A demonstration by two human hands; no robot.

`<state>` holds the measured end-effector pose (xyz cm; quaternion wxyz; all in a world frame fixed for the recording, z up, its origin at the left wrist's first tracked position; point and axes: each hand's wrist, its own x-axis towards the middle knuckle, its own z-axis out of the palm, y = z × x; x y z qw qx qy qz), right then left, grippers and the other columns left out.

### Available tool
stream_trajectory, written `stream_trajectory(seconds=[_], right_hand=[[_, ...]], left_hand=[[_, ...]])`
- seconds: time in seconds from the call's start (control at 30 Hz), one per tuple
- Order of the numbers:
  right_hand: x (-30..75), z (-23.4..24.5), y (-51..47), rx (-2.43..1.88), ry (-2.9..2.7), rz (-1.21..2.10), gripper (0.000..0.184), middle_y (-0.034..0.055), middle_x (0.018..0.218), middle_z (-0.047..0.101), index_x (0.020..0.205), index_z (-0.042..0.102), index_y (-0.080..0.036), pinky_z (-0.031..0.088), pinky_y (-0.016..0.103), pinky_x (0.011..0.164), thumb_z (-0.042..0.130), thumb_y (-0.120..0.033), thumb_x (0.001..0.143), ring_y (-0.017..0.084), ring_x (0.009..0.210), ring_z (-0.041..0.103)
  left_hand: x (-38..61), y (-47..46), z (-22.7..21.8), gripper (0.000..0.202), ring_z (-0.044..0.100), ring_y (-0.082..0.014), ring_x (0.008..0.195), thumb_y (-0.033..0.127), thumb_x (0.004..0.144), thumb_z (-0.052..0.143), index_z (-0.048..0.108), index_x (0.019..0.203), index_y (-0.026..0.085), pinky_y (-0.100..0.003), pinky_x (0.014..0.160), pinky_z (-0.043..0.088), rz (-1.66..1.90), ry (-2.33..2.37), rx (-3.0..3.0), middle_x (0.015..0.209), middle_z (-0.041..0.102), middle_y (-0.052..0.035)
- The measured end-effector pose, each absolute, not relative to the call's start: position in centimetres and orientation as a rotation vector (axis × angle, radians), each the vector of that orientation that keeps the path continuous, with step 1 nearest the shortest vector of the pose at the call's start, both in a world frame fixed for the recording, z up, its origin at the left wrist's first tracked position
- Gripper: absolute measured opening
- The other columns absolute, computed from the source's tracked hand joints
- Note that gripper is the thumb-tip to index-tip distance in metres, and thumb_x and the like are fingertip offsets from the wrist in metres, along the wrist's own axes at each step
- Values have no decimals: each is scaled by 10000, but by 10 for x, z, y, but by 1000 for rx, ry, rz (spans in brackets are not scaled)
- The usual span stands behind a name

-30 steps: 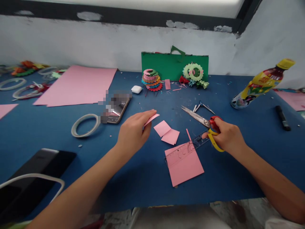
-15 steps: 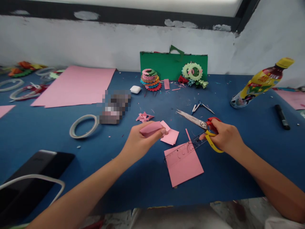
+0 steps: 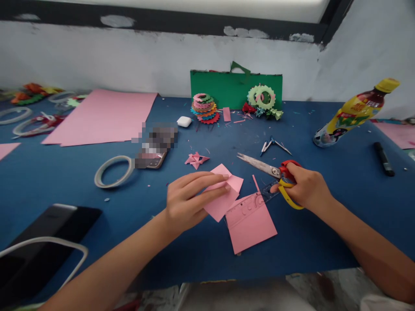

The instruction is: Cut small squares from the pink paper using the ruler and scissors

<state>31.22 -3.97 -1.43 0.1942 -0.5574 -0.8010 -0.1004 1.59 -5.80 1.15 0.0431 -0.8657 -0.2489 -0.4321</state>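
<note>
Left hand [image 3: 184,198]: fingers nearly straight, slightly parted, two on pink square [image 3: 219,208]; thumb hidden, grip unclear. Square overlaps paper pieces [image 3: 238,182]. Right hand [image 3: 309,185]: curled round handles of scissors [image 3: 275,172], blades pointing left. Farther out: ruler [image 3: 248,209] across pink sheet [image 3: 253,231], paper star [image 3: 196,160].

Left hand [image 3: 185,199] has fingers on a pink square [image 3: 219,204]. Right hand [image 3: 307,183] grips scissors [image 3: 275,172] near the clear ruler [image 3: 269,192].
</note>
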Motion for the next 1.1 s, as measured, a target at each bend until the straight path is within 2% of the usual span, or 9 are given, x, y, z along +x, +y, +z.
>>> stream_trajectory(seconds=[0.2, 0.53, 0.83, 1.0, 1.1], right_hand=[[311, -14, -41, -1543, -2248, -296, 475, -4, 555, 552, 846, 598, -184, 280, 254, 484, 461, -632, 771, 156, 475, 529], [311, -12, -41, -1562, -2257, -270, 454, 5, 565, 569, 819, 589, -184, 296, 258, 496, 463, -618, 773, 166, 497, 545], [311, -12, -41, -1560, -2268, -288, 460, -5, 548, 551, 776, 572, -188, 289, 257, 490, 460, -633, 770, 164, 481, 542], [311, -13, -41, -1565, -2257, -294, 464, 2, 556, 555, 805, 591, -181, 280, 257, 488, 455, -624, 771, 164, 486, 539], [310, -13, -41, -1574, -2258, -276, 455, 1, 554, 554, 805, 589, -184, 276, 256, 486, 458, -617, 770, 162, 487, 539]], left_hand=[[16, -59, 14, 218, 631, -199, 954, 129, 869, 494, 606, 1046, 189, -321, 760, 554, -1279, -728, -2642, 995, 673, -94], [17, -61, 12, 298, 640, -195, 956, 158, 856, 507, 593, 1109, 289, -342, 792, 549, -1304, -875, -2679, 1030, 688, -39], [17, -60, 9, 314, 635, -206, 977, 135, 823, 546, 603, 1108, 255, -353, 812, 544, -1310, -848, -2706, 1036, 691, -61], [22, -63, 6, 364, 672, -178, 875, 100, 788, 581, 613, 1107, 272, -307, 766, 549, -1509, -996, -2721, 957, 720, -19], [27, -65, 5, 256, 680, -158, 771, 137, 805, 601, 673, 997, 289, -271, 703, 550, -1744, -1382, -2704, 890, 728, 26]])
